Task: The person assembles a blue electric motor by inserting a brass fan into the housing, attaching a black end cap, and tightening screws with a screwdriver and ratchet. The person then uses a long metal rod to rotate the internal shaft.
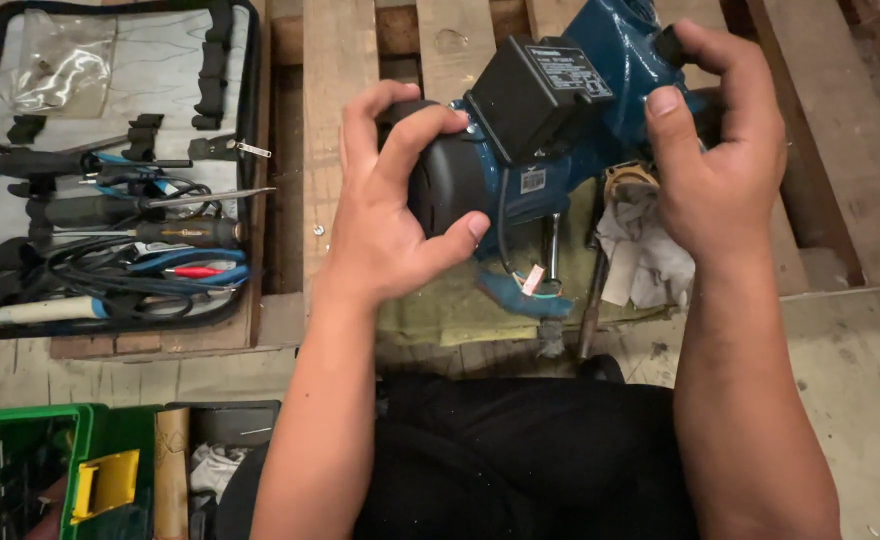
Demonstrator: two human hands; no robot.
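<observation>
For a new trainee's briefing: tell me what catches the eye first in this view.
A blue motor pump with a black box on top lies on a wooden pallet, top centre. The left hand grips its black end cover and the right hand holds its far end. At left lies an open tool case of screwdrivers and pliers.

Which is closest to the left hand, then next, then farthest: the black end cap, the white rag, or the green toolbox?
From the left hand, in the head view:
1. Black end cap, gripped by that hand, on the blue pump's left end.
2. White rag, to the right, under the pump.
3. Green toolbox, far off at the bottom left corner.
</observation>
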